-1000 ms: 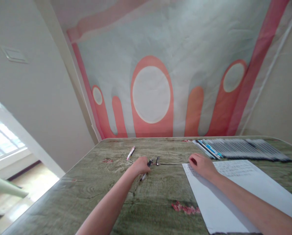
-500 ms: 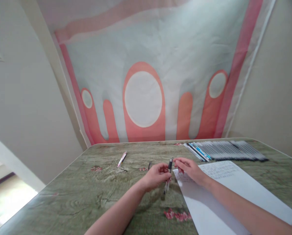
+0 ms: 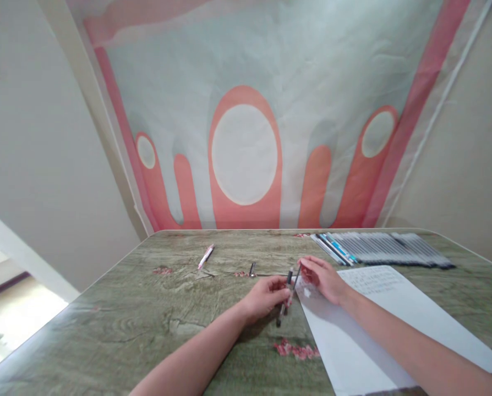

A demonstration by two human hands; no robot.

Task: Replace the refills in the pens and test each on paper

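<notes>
Over the table, my left hand [image 3: 266, 300] is closed around a clear pen [image 3: 283, 311] with a dark end pointing up, held at a slant. Just right of it, my right hand [image 3: 321, 279] pinches the upper end of a thin dark pen refill [image 3: 297, 275]. The refill's lower end comes down close beside the pen and my left fingertips; whether it touches them I cannot tell. A small black pen cap [image 3: 252, 268] lies on the table beyond my left hand. Under my right forearm is a white sheet of paper [image 3: 353, 330] with handwriting near its top.
Beyond the paper, a long row of clear pens [image 3: 378, 248] lies side by side, with a few blue and white ones at its left end. A pink and white pen [image 3: 206, 256] lies at the far left of the wood-patterned table [image 3: 147, 319]. A patterned sheet hangs behind.
My right hand has shifted slightly right, and the thin refill now shows between its fingers and the pen. My left hand keeps hold of the pen. The view has tilted slightly.
</notes>
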